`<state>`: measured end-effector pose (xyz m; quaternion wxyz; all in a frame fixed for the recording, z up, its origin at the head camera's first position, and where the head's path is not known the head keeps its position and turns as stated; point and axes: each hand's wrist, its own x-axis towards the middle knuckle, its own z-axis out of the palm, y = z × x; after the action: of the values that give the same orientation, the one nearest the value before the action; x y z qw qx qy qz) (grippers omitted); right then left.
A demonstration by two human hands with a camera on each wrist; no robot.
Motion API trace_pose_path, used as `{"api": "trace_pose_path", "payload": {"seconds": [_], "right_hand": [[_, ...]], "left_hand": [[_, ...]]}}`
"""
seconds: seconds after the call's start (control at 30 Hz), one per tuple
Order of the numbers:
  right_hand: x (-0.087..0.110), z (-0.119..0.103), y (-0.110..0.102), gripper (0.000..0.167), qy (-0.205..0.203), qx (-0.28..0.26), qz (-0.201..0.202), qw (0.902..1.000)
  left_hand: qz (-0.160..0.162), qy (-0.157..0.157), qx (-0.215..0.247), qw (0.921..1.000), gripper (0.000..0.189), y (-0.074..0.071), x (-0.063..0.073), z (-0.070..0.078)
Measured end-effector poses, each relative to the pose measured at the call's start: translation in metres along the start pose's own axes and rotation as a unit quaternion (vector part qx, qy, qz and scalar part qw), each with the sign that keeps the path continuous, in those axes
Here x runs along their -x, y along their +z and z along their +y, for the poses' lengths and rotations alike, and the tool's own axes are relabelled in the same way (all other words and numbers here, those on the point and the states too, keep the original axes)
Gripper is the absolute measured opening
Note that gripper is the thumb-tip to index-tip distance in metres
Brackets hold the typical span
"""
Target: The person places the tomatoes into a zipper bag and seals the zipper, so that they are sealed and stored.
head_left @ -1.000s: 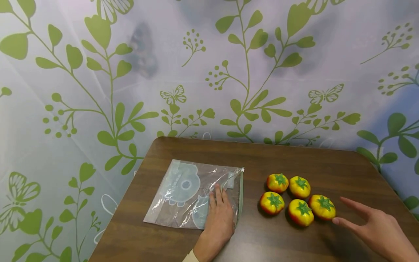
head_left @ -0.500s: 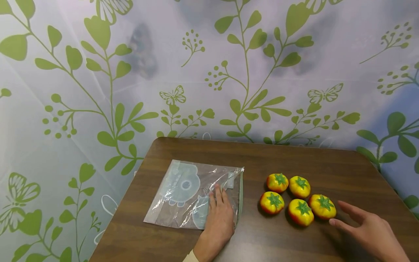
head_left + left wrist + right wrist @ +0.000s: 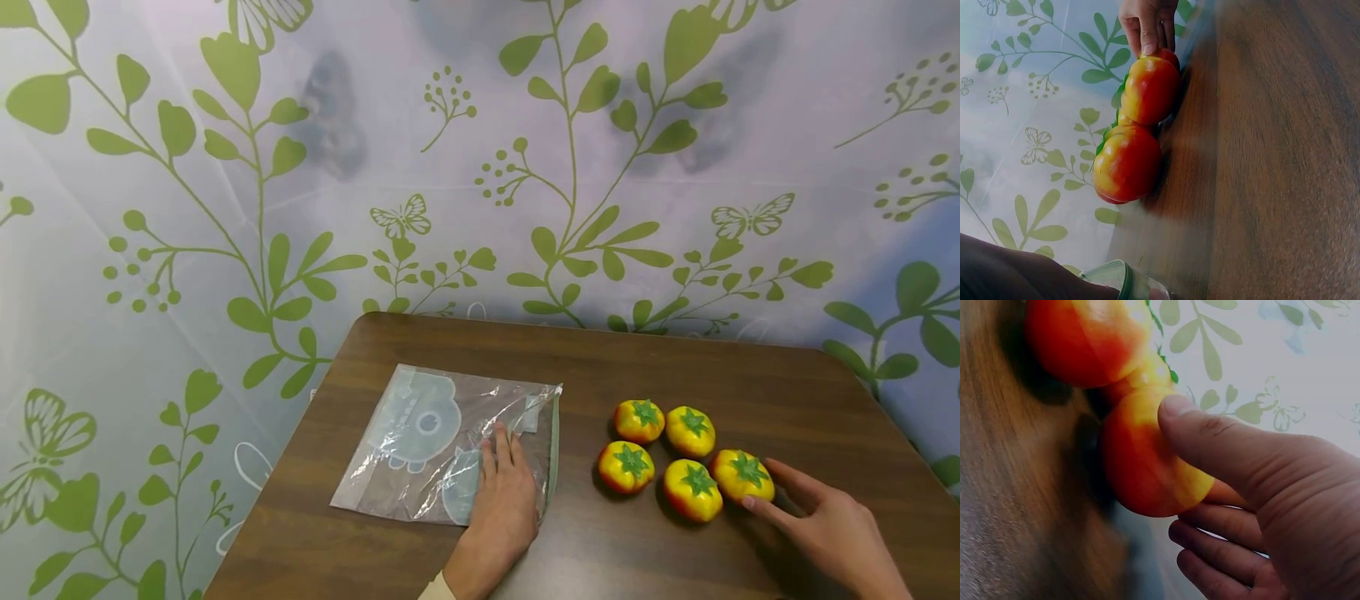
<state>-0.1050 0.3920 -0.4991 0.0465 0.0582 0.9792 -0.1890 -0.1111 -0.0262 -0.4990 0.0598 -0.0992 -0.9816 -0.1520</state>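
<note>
— Leaf-printed cloth hangs at the back, dark wood table before it. What lies on the surface?

— Left side: clear bag, flat, zip edge facing right. Right side: five yellow-and-red fruits in a loose cluster, green star caps up.

— Which hand is nearer the fruits?

— Right hand, plainly. It comes in from the near right. Left hand lies on the bag, fingers straight, well apart from the cluster.

— And the relation that counts?

— Rightmost fruit sits just left of the right palm, between thumb and index finger. Thumb on its near edge, index finger at its far right. Light pinch, by my reading; how firm, cannot tell. Other fingers hang below, off the fruit, in the right wrist view.

— Any long axis to line up with?

— None worth noting. Squat and round. Free table to its right is where the hand enters; just left sits the near middle fruit. Whether those two touch, cannot tell.
</note>
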Motion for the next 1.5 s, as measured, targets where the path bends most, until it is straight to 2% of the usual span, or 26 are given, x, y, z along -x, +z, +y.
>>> {"api": "trace_pose_path", "payload": {"seconds": [0.33,0.73,1.1,1.5], "right_hand": [[0.0,0.003,0.005,0.094,0.0,-0.015,0.027,0.9995],[0.017,-0.013,-0.02,0.09,0.006,-0.014,0.058,0.9982],[0.023,-0.04,-0.038,0.086,-0.043,0.005,0.083,0.9956],[0.017,-0.076,-0.055,0.087,-0.079,0.002,0.044,0.9959]], "left_hand": [[0.005,0.002,0.0,1.0,0.104,-0.001,0.001,0.0],[0.006,0.002,-0.002,1.0,0.104,-0.001,0.001,0.001],[0.002,0.003,-0.003,1.0,0.105,-0.002,0.001,0.001],[0.003,0.001,-0.001,1.0,0.105,-0.002,0.001,0.001]]}}
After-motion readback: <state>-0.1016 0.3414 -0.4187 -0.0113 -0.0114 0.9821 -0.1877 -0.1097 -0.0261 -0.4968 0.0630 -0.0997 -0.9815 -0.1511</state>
